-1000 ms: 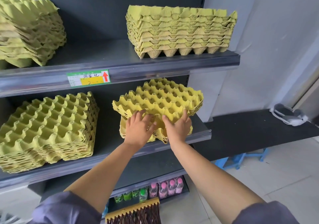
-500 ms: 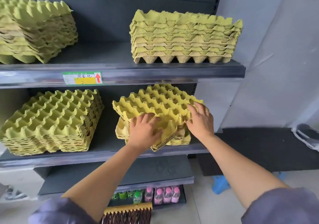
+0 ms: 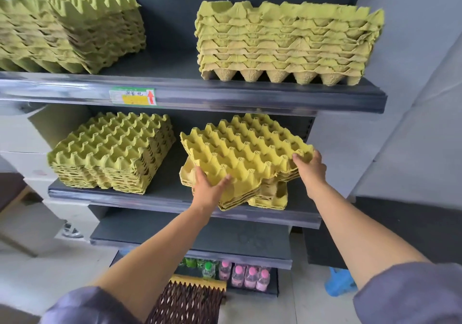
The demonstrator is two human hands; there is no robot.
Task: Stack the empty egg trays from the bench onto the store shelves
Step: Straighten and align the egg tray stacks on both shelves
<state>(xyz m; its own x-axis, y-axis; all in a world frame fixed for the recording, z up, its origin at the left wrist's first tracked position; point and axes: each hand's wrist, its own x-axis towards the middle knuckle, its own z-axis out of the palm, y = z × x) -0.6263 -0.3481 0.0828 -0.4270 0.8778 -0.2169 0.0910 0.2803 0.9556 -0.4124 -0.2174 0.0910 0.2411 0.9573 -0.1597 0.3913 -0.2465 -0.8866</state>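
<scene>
On the middle shelf (image 3: 275, 217), right of centre in the frame, a batch of yellow egg trays (image 3: 246, 148) sits over a few lower trays (image 3: 271, 196) that lie on the shelf. The batch is turned out of line with the lower trays. Its near corner reaches the shelf lip at lower centre, and the lower trays show past it on the left and at the front right. Whether the batch bears fully on them at its right side cannot be told. The left hand (image 3: 208, 187) grips the near left edge of the batch, with the thumb over the top rim. The right hand (image 3: 311, 167) holds the right corner, its fingers (image 3: 298, 157) curled over the rim. Both hands are closed on the batch; neither is free. As judged, the step in hand is squaring the delivered batch to the trays beneath it. The next move calls for turning the batch about its centre until its edges run parallel with the lower trays. A light downward press should then nest the cups, and a push toward the back panel should remove any overhang. Moulded pulp is likely to bend, so grip at the rims and not at the cups. The neighbouring stack (image 3: 110, 153), at the left of the same shelf, can serve as the reference for alignment. The upper shelf (image 3: 225, 98) carries one stack at upper right (image 3: 287, 43) and another at upper left (image 3: 70, 31).
</scene>
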